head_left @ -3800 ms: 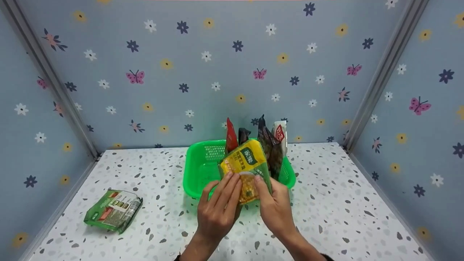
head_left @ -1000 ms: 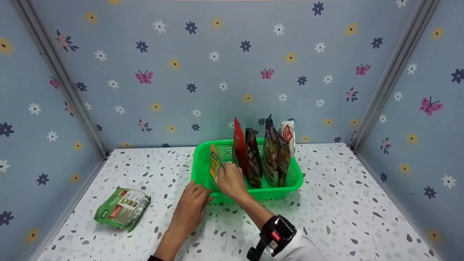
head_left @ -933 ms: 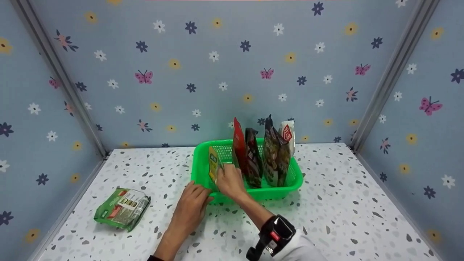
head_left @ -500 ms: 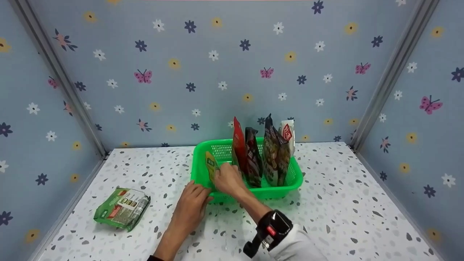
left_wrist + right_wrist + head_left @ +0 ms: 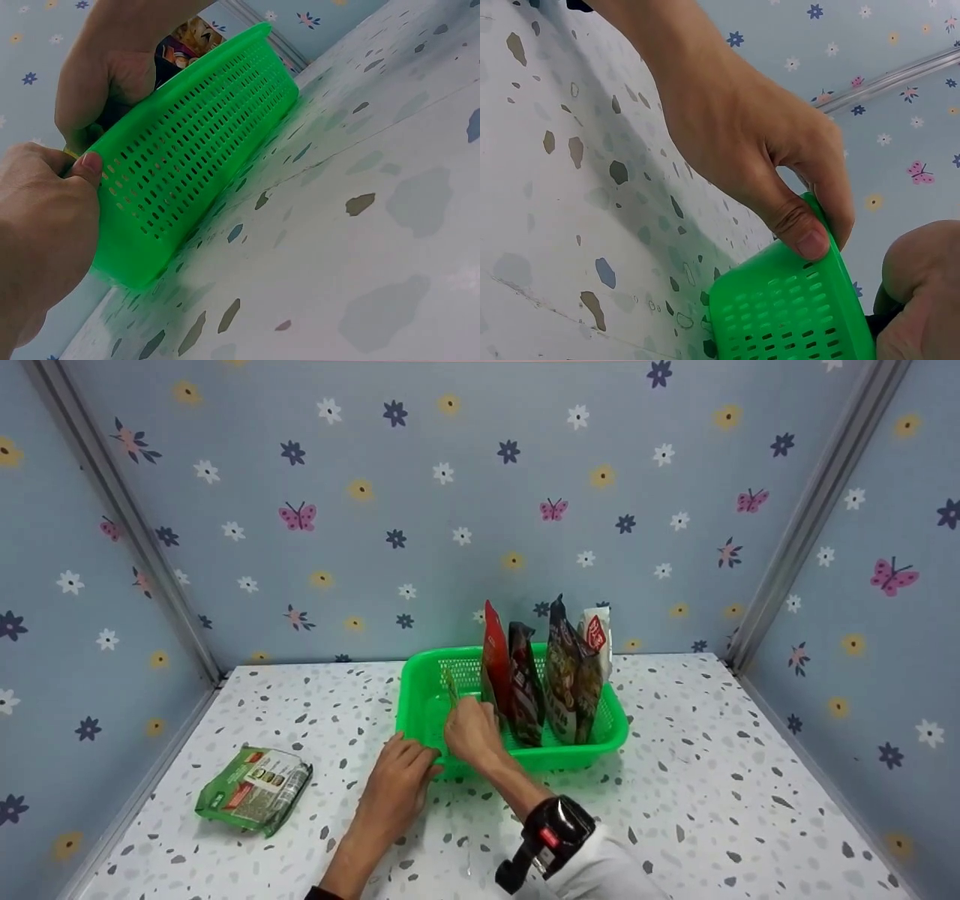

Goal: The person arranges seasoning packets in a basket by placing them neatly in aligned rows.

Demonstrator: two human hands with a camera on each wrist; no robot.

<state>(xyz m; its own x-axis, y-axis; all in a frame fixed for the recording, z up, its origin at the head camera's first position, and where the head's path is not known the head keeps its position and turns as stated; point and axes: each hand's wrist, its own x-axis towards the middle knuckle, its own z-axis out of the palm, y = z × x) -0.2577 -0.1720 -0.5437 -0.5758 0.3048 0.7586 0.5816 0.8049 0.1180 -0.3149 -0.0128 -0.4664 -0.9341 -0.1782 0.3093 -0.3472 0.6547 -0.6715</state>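
Note:
My left hand [image 5: 397,780] grips the near left corner of a green plastic basket [image 5: 409,682]. In the right wrist view that left hand [image 5: 742,142] has its thumb on the outer wall of the basket [image 5: 787,300]. Inside the basket's left part, my right hand [image 5: 474,731] holds a yellow-and-green food packet [image 5: 450,682]. Only a thin upper edge of the packet shows above the fist; the rest is hidden. The left wrist view has the right hand [image 5: 112,67] reaching over the rim, close to the left hand [image 5: 45,217].
Upright in the basket, right of my right hand, stand a red packet [image 5: 493,660], a dark packet [image 5: 526,690], a dark brown bag [image 5: 566,675] and a white bag [image 5: 598,626]. A green food packet [image 5: 255,791] lies on the speckled table at left. A flowered wall [image 5: 450,510] rises behind.
Earlier both hands held the packet in front of the basket. My left hand has moved to the rim, the right has lowered the packet inside, and its face has since turned edge-on.

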